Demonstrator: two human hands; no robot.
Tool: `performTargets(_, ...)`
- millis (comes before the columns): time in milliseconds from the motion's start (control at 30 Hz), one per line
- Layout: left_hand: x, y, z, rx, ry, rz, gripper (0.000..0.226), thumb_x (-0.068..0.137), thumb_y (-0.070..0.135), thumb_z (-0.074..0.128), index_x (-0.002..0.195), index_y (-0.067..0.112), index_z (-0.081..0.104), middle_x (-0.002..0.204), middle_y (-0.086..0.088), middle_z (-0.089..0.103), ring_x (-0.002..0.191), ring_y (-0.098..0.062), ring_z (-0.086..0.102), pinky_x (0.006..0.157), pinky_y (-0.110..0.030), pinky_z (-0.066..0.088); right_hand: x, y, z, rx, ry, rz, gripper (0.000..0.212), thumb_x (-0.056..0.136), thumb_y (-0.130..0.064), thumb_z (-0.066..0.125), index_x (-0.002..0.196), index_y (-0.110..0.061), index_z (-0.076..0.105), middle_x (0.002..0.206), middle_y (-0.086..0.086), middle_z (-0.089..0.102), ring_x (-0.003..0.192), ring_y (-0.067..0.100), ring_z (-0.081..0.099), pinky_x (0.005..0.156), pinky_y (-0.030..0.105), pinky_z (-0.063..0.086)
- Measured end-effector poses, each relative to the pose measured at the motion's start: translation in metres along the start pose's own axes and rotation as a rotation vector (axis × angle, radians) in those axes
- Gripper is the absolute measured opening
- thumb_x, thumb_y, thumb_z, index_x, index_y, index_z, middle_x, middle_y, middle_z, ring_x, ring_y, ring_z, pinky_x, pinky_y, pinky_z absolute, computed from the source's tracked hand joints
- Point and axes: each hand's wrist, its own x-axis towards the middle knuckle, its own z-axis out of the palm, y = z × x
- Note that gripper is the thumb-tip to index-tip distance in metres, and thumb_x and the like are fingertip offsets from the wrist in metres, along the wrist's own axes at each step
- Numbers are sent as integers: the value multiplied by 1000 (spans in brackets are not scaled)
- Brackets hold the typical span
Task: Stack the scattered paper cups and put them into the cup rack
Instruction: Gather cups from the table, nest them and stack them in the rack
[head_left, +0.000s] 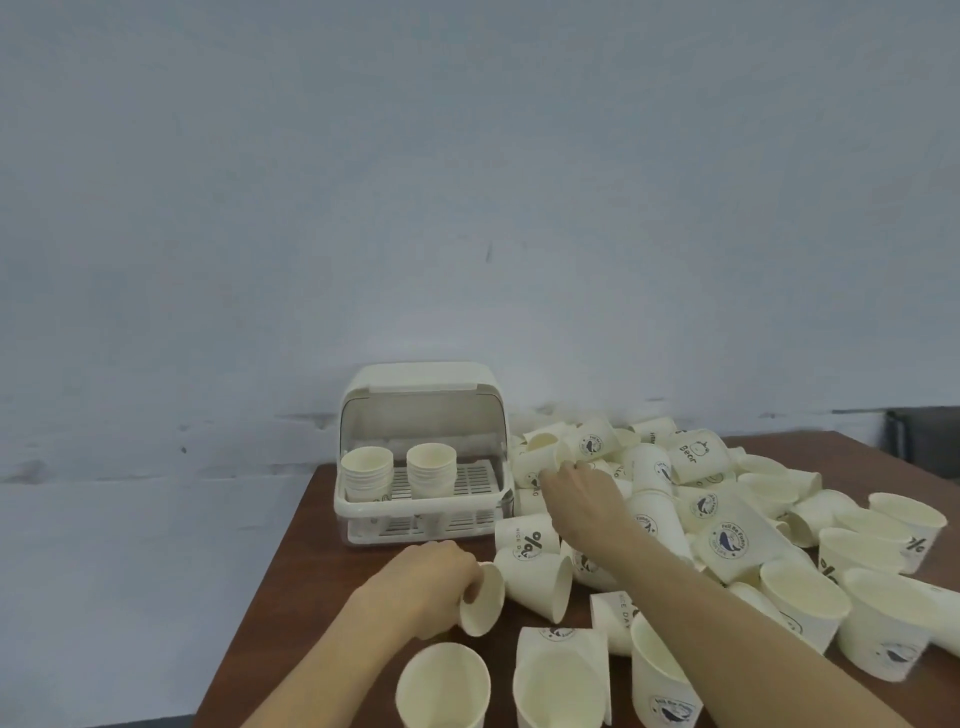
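Cup rack (423, 506) lid up, two cup stacks (366, 475) inside. Left hand (434, 584) grips lone cup (483, 600); right hand (576, 496) pinching cup in pile (727, 519) at 2 o'clock on desk (291, 571).

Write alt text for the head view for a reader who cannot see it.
A person's left hand grips a cream paper cup on a brown wooden table, while the right hand reaches into a heap of scattered paper cups. Behind, an open white plastic cup rack holds two cup stacks.
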Motion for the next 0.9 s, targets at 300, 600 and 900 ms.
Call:
performTargets(300, 5, -21, -4, 179, 51, -35, 42, 88, -1, 55, 127, 16, 55, 130, -9, 55, 118, -30, 53, 96, -38, 45, 25, 5, 13, -275, -141, -30, 24, 91, -2, 43, 105, -9, 62, 104, 8, 61, 97, 25, 57, 81, 37, 51)
performTargets(600, 17, -28, 8, 112, 206, -25, 29, 86, 6, 59, 109, 25, 58, 111, -1, 63, 99, -22, 59, 83, -35, 50, 24, 11, 19, -272, -145, -41, 25, 89, 2, 48, 104, -9, 65, 102, 6, 65, 98, 26, 60, 83, 39, 52)
performTargets(900, 25, -23, 18, -1, 412, -74, 11, 98, 28, 46, 106, 25, 52, 107, 2, 63, 96, -21, 59, 72, -35, 47, 18, 4, -6, -164, 55, -18, 23, 77, 7, 55, 90, -10, 62, 84, 5, 49, 78, 20, 53, 68, 29, 42)
